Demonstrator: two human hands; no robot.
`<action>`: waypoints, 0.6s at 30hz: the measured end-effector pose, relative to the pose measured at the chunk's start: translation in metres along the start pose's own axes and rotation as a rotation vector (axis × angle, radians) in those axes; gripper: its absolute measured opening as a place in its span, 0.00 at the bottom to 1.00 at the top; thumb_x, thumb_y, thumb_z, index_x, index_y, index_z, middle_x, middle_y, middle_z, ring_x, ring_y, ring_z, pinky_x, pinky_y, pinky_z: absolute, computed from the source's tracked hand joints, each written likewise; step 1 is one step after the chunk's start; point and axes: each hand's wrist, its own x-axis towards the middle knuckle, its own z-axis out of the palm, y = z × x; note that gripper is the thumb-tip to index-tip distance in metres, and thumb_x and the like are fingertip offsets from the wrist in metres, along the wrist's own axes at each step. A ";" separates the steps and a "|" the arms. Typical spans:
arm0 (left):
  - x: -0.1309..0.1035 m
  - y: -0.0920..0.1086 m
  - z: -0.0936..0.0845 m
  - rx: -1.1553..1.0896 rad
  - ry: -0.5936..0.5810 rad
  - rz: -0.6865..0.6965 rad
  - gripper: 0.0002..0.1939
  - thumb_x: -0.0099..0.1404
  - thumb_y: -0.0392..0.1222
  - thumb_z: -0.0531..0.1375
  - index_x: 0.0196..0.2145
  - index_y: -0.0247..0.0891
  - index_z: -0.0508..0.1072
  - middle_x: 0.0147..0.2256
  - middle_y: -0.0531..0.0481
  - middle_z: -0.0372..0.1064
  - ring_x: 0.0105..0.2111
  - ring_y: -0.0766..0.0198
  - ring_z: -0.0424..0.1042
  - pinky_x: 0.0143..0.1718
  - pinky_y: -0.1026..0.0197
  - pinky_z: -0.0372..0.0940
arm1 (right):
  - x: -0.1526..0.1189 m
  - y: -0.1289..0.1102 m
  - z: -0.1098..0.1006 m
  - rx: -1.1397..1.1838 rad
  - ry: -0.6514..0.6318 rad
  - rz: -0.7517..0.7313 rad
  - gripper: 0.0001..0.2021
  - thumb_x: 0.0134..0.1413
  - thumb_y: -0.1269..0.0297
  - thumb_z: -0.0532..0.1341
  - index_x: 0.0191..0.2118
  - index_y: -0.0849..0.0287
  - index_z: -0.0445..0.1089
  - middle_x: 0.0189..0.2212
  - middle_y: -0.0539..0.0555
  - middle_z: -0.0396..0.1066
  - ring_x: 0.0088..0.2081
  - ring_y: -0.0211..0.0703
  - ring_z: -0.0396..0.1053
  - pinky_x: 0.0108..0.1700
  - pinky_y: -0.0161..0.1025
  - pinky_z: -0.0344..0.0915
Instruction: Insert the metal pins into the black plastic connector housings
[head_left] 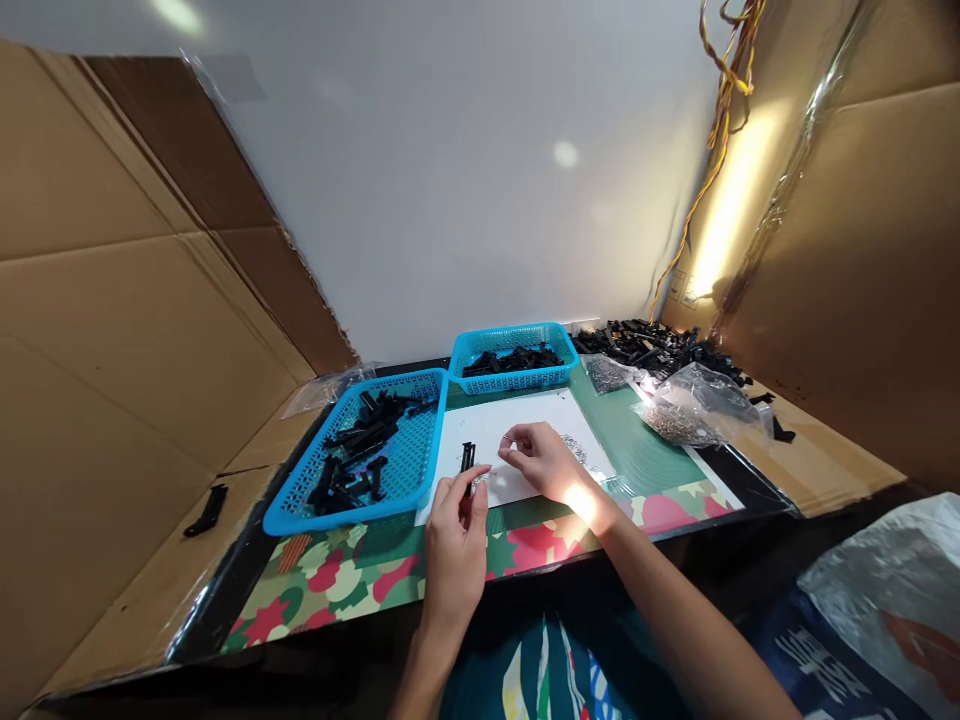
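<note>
My left hand point(457, 520) is closed around the lower end of a slim black plastic part point(468, 456), which stands out past the fingers over a white sheet point(540, 410). To its right, my right hand point(544, 458) is pinched, thumb and forefinger together, above the same sheet; whatever is between its fingertips is too small to name. A scatter of tiny metal pieces point(574, 448) lies on the sheet just beyond my right hand. The two hands are apart.
A large blue basket point(433, 430) with black parts is at left, a smaller blue basket point(517, 383) behind. Black parts point(652, 345) are heaped at back right, near plastic bags point(682, 410) of small pieces. Cardboard walls point(847, 250) flank the table; one black part point(208, 510) lies far left.
</note>
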 end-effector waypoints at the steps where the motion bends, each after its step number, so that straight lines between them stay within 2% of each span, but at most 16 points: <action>1: 0.001 0.001 0.000 -0.020 -0.016 -0.012 0.18 0.76 0.54 0.55 0.51 0.41 0.78 0.43 0.46 0.72 0.40 0.57 0.72 0.38 0.59 0.66 | -0.005 -0.002 -0.001 0.086 -0.031 0.002 0.09 0.64 0.61 0.61 0.35 0.59 0.74 0.21 0.44 0.55 0.25 0.36 0.55 0.29 0.36 0.48; 5: 0.003 0.010 0.002 -0.108 -0.021 -0.006 0.17 0.74 0.56 0.58 0.48 0.41 0.77 0.43 0.47 0.72 0.40 0.58 0.71 0.37 0.61 0.65 | -0.027 -0.010 -0.002 0.606 -0.155 0.020 0.15 0.58 0.52 0.67 0.34 0.60 0.73 0.21 0.42 0.49 0.26 0.35 0.48 0.30 0.36 0.44; 9: 0.000 0.021 0.002 -0.157 0.034 -0.001 0.15 0.71 0.55 0.62 0.40 0.40 0.75 0.33 0.52 0.65 0.32 0.63 0.65 0.33 0.63 0.61 | -0.041 -0.014 -0.001 0.839 -0.193 0.066 0.15 0.52 0.52 0.72 0.32 0.60 0.74 0.20 0.41 0.48 0.26 0.34 0.45 0.30 0.37 0.43; 12: -0.001 0.026 0.002 -0.183 0.016 -0.011 0.15 0.70 0.54 0.64 0.38 0.40 0.74 0.30 0.54 0.61 0.30 0.64 0.62 0.32 0.64 0.59 | -0.047 -0.013 -0.003 0.848 -0.171 0.081 0.14 0.51 0.53 0.72 0.32 0.59 0.76 0.19 0.41 0.46 0.25 0.35 0.43 0.30 0.37 0.43; 18: 0.001 0.027 0.007 -0.253 -0.049 -0.056 0.16 0.71 0.57 0.62 0.37 0.39 0.72 0.29 0.55 0.60 0.29 0.64 0.60 0.31 0.64 0.57 | -0.057 -0.008 -0.007 0.645 -0.004 0.027 0.12 0.53 0.55 0.70 0.35 0.58 0.83 0.18 0.43 0.49 0.24 0.37 0.44 0.28 0.38 0.43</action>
